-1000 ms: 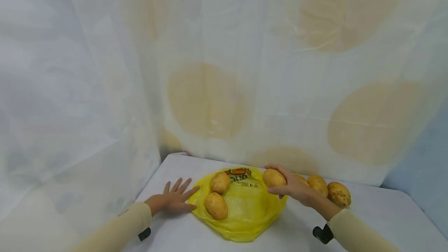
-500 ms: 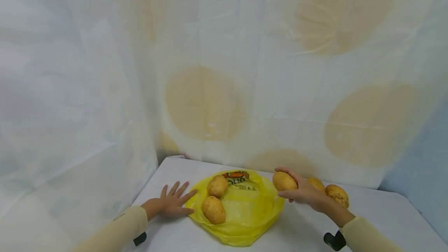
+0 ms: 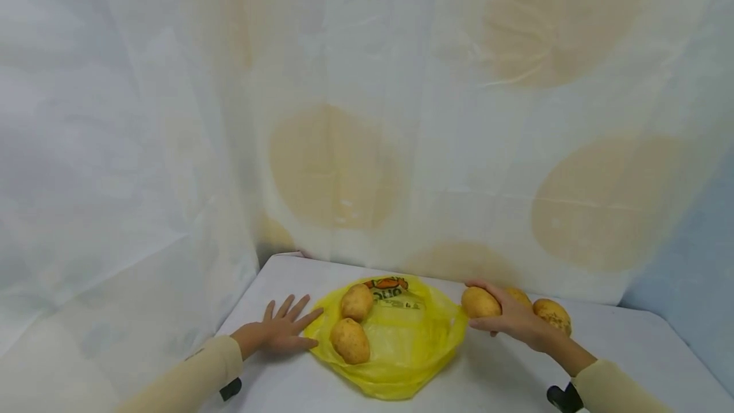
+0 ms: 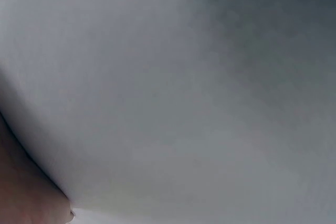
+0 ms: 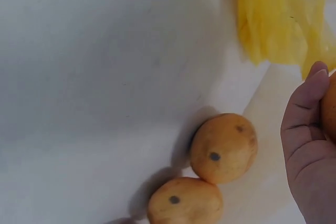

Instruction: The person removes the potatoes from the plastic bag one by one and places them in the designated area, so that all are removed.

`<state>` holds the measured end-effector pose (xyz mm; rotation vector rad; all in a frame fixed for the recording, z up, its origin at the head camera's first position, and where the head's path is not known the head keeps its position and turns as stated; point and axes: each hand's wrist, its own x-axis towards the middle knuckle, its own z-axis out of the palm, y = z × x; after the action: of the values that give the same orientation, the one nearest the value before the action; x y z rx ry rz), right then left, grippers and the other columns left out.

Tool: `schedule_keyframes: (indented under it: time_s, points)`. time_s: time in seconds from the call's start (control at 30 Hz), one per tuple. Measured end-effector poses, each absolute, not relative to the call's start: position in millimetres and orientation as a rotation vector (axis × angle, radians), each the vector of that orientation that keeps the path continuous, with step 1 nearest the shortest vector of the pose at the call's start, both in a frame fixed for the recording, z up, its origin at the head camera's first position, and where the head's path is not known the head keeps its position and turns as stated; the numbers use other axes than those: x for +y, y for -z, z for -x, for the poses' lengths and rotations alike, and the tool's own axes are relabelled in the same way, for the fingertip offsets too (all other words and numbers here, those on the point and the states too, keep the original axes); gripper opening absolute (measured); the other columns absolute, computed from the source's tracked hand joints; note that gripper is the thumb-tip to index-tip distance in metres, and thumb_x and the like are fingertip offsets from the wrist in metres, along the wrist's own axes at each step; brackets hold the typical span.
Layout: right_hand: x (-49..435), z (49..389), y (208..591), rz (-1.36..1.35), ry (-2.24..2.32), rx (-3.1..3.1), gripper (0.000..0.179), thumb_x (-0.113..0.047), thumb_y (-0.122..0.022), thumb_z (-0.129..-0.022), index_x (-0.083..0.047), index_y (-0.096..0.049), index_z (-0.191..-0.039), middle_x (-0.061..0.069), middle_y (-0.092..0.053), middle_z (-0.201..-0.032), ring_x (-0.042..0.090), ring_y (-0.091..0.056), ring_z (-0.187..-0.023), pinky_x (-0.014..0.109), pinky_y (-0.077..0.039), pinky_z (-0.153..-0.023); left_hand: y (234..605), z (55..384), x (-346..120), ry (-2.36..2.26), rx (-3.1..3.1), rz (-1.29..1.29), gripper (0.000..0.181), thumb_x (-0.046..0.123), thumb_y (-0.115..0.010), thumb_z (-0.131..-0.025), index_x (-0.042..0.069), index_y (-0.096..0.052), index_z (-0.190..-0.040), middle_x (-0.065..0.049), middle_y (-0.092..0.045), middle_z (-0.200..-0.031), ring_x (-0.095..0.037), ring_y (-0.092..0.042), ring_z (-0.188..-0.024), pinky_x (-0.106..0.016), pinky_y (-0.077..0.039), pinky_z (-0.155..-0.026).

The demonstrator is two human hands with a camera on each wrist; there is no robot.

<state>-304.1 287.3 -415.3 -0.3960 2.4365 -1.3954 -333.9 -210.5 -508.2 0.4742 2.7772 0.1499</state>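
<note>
A yellow plastic bag (image 3: 401,349) lies spread on the table, with two potatoes (image 3: 350,341) on its left part. My left hand (image 3: 281,335) rests flat with fingers spread, its thumb and index finger at the bag's left edge; the left wrist view catches only a bit of skin. Beside the bag's right edge, my right hand (image 3: 510,317) grips a potato (image 3: 480,303) between thumb and fingers. Just behind that hand sit more potatoes (image 3: 552,316), partly covered by it. In the right wrist view, two potatoes (image 5: 224,148) lie close together, and the gripped one is mostly cut off.
The white table (image 3: 625,362) extends right and forward of the potatoes. A pale sheet with tan circles (image 3: 335,167) hangs behind the table's back edge, and a white sheet (image 3: 115,209) hangs along the left side.
My right hand has moved right with its potato, from over the bag's right part to just beyond its edge. The left hand and the two potatoes on the bag have stayed put.
</note>
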Motion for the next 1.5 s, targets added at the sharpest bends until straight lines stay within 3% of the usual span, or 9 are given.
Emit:
schedule_keyframes:
  time_s: [0.37, 0.7, 0.97, 1.1, 1.3, 1.5]
  points:
    - [301.9, 301.9, 431.3, 0.349, 1.322, 2.490, 0.081, -0.032, -0.076, -0.084, -0.023, -0.032, -0.151, 0.018, -0.045, -0.131, 0.024, -0.054, -0.087, 0.039, -0.051, -0.066, 505.4, 331.7, -210.4, -0.153, 2.772, -0.451, 0.080, 0.078, -0.041, -0.087, 0.039, -0.026, -0.155, -0.005, -0.005, -0.168, -0.041, -0.003, -0.153, -0.072, 0.001, -0.114]
    - [311.6, 296.2, 444.8, 0.390, 1.286, 2.484, 0.080, -0.027, -0.074, -0.087, -0.019, -0.028, -0.152, 0.019, -0.047, -0.122, 0.023, -0.054, -0.086, 0.036, -0.051, -0.064, 508.9, 333.4, -209.0, -0.155, 2.769, -0.453, 0.080, 0.078, -0.041, -0.087, 0.039, -0.026, -0.155, -0.005, -0.005, -0.168, -0.041, -0.003, -0.153, -0.071, 0.001, -0.114]
    - [314.7, 293.2, 452.8, 0.367, 1.265, 2.490, 0.081, -0.027, -0.075, -0.086, -0.019, -0.029, -0.152, 0.021, -0.045, -0.128, 0.023, -0.054, -0.089, 0.037, -0.051, -0.064, 508.1, 335.2, -208.8, -0.154, 2.758, -0.447, 0.082, 0.080, -0.039, -0.087, 0.039, -0.024, -0.156, -0.005, -0.004, -0.168, -0.041, -0.001, -0.153, -0.071, 0.005, -0.113]
    - [315.7, 291.8, 457.6, 0.408, 1.259, 2.519, 0.081, -0.025, -0.077, -0.085, -0.015, -0.031, -0.151, 0.024, -0.046, -0.132, 0.024, -0.054, -0.094, 0.037, -0.051, -0.066, 506.2, 335.0, -209.3, -0.147, 2.759, -0.456, 0.081, 0.079, -0.039, -0.087, 0.039, -0.024, -0.156, -0.005, -0.004, -0.168, -0.041, -0.002, -0.153, -0.071, 0.003, -0.113]
    - [318.2, 292.0, 464.1, 0.456, 1.177, 2.598, 0.079, -0.029, -0.079, -0.083, -0.016, -0.036, -0.149, 0.024, -0.046, -0.140, 0.026, -0.055, -0.110, 0.037, -0.049, -0.078, 502.8, 333.7, -210.6, -0.194, 2.760, -0.478, 0.082, 0.080, -0.040, -0.086, 0.039, -0.025, -0.156, -0.009, -0.002, -0.168, -0.045, 0.002, -0.151, -0.073, 0.009, -0.111]
    - [320.9, 294.0, 470.8, 0.468, 1.120, 2.625, 0.078, -0.031, -0.079, -0.082, -0.018, -0.039, -0.147, 0.019, -0.052, -0.134, 0.024, -0.055, -0.107, 0.038, -0.048, -0.080, 506.7, 332.2, -210.1, -0.218, 2.765, -0.507, 0.084, 0.081, -0.039, -0.085, 0.039, -0.024, -0.156, -0.009, -0.002, -0.168, -0.044, 0.002, -0.152, -0.074, 0.009, -0.110]
